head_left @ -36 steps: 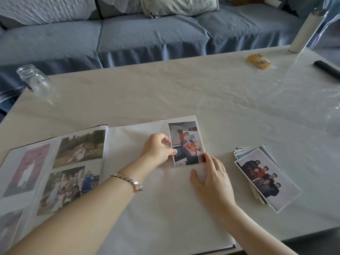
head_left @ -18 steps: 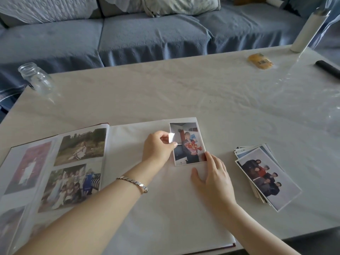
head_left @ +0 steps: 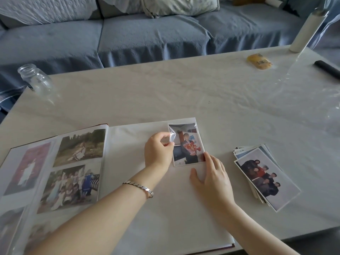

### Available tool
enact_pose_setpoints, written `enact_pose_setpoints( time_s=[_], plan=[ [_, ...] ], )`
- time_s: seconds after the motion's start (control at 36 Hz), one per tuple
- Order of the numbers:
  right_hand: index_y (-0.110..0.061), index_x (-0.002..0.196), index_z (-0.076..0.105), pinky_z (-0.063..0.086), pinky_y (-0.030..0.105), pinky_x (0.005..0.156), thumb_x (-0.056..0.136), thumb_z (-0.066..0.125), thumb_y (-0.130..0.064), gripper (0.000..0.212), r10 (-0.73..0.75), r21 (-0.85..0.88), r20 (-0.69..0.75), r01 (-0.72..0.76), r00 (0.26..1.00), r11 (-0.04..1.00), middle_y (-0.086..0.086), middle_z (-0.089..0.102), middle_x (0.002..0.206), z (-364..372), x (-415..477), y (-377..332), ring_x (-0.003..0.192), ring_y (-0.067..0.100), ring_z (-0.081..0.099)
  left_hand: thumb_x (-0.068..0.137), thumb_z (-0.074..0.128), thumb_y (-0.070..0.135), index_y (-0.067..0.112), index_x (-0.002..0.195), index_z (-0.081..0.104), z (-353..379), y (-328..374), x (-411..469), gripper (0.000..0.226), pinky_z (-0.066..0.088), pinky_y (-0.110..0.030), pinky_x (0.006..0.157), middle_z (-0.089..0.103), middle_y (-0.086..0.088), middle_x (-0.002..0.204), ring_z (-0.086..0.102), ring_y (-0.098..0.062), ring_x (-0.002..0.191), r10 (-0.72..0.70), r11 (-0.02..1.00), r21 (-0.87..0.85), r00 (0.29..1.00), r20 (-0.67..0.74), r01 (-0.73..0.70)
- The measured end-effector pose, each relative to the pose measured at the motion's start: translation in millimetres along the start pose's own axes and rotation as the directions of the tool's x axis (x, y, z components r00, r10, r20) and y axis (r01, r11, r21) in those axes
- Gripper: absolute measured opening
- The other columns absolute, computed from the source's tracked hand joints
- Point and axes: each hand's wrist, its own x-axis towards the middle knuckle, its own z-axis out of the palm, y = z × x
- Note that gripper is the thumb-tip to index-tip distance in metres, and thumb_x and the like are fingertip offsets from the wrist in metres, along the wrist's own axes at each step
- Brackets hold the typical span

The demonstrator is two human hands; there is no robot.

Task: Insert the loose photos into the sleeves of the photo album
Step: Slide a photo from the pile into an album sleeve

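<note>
An open photo album point(head_left: 132, 208) lies at the table's near left. Its left page holds several photos in sleeves, and its right page is white. A loose photo point(head_left: 189, 150) of a person with red flowers lies at that page's top right corner. My left hand point(head_left: 158, 153) pinches the clear sleeve film point(head_left: 172, 138) and lifts it off the photo's left edge. My right hand point(head_left: 211, 175) rests flat on the page with its fingertips on the photo's lower right corner. A stack of loose photos point(head_left: 265, 177) sits to the album's right.
A glass jar point(head_left: 35, 80) stands at the table's far left corner. At the far right are a yellow packet point(head_left: 259, 61), a white cylinder point(head_left: 305, 32) and a black object point(head_left: 327, 69). A blue sofa point(head_left: 147, 34) runs behind the table.
My left hand went from touching the photo's left edge to pinching the clear film and peeling it up. The right hand stayed on the photo's lower corner.
</note>
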Motion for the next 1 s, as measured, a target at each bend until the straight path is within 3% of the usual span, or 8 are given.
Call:
enact_pose_setpoints(
  time_s=[0.17,0.28,0.42,0.47,0.56,0.72,0.89,1.0],
  plan=[
    [-0.008,0.136,0.042,0.023,0.014,0.098,0.087,0.055,-0.028,0.054,-0.020,0.068,0.013,0.019,1.000,0.997,0.002,0.048,0.132,-3,-1,3,0.126,0.019,0.040,0.084,0.064,0.006,0.014,0.105,0.062,-1,-2,0,0.023,0.047,-0.024,0.079,0.065,0.000,0.094,0.061,-0.014,0.083,-0.052,0.995,-0.079,0.998,0.017,0.053],
    [-0.001,0.123,0.056,0.028,0.014,0.094,0.084,0.048,-0.020,0.044,-0.098,0.122,-0.134,0.115,0.986,0.986,0.014,0.054,0.126,-15,-1,5,0.114,0.021,0.049,0.084,0.063,0.004,0.010,0.105,0.061,-6,-3,1,0.023,0.052,-0.031,0.081,0.065,0.000,0.090,0.065,-0.020,0.081,-0.077,0.992,-0.094,0.995,0.064,0.083],
    [-0.002,0.126,0.055,0.037,0.042,0.103,0.082,0.067,-0.013,0.047,-0.103,-0.121,-0.110,0.090,0.989,0.989,0.019,0.039,0.143,-48,8,24,0.130,0.035,0.041,0.089,0.054,-0.001,0.006,0.097,0.066,-15,3,0,0.017,0.054,-0.031,0.079,0.066,-0.008,0.096,0.064,-0.020,0.085,0.080,0.988,0.120,0.982,0.171,-0.101],
    [-0.009,0.139,0.041,0.025,0.036,0.110,0.089,0.059,-0.025,0.056,-0.029,-0.181,-0.010,0.026,1.000,0.983,0.013,0.023,0.152,-65,9,35,0.140,0.028,0.023,0.088,0.052,0.000,0.006,0.097,0.068,-19,5,-3,0.019,0.045,-0.022,0.079,0.065,-0.008,0.103,0.062,-0.022,0.093,0.126,0.949,0.255,0.964,0.232,-0.185],
    [-0.013,0.140,0.034,0.021,0.030,0.109,0.091,0.051,-0.041,0.059,0.055,-0.382,0.077,-0.022,0.996,0.924,0.008,0.031,0.146,-81,7,52,0.140,0.024,0.020,0.085,0.056,0.000,0.006,0.096,0.068,-24,5,-7,0.018,0.033,-0.014,0.075,0.056,-0.010,0.112,0.057,-0.024,0.098,0.151,0.919,0.322,0.957,0.248,-0.229],
    [-0.024,0.129,0.043,0.031,0.024,0.097,0.095,0.040,-0.039,0.038,0.083,-0.535,0.154,0.013,0.985,0.845,-0.002,0.050,0.124,-87,-5,69,0.122,0.015,0.041,0.082,0.058,-0.001,0.011,0.090,0.069,-39,9,-17,0.018,0.041,-0.025,0.091,0.051,-0.002,0.106,0.053,-0.018,0.105,0.243,0.927,0.233,0.943,0.228,-0.295],
    [-0.019,0.113,0.052,0.031,0.022,0.073,0.100,0.033,-0.036,0.028,0.057,-0.509,0.209,0.059,0.976,0.859,-0.005,0.053,0.117,-98,-8,64,0.112,0.013,0.048,0.084,0.059,0.000,0.029,0.071,0.061,-59,15,-33,0.032,0.042,-0.019,0.072,0.063,0.012,0.081,0.059,-0.007,0.078,0.182,0.971,0.101,0.941,0.286,-0.219],
    [-0.019,0.091,0.047,0.032,0.023,0.064,0.094,0.041,-0.014,0.008,0.084,-0.550,0.176,0.027,0.981,0.835,-0.003,0.061,0.106,-103,-10,59,0.082,0.018,0.050,0.085,0.056,-0.004,0.022,0.072,0.066,-66,17,-41,0.031,0.049,-0.024,0.071,0.070,0.000,0.075,0.066,-0.016,0.075,0.087,0.996,-0.032,0.936,0.340,-0.080]
  ],
)
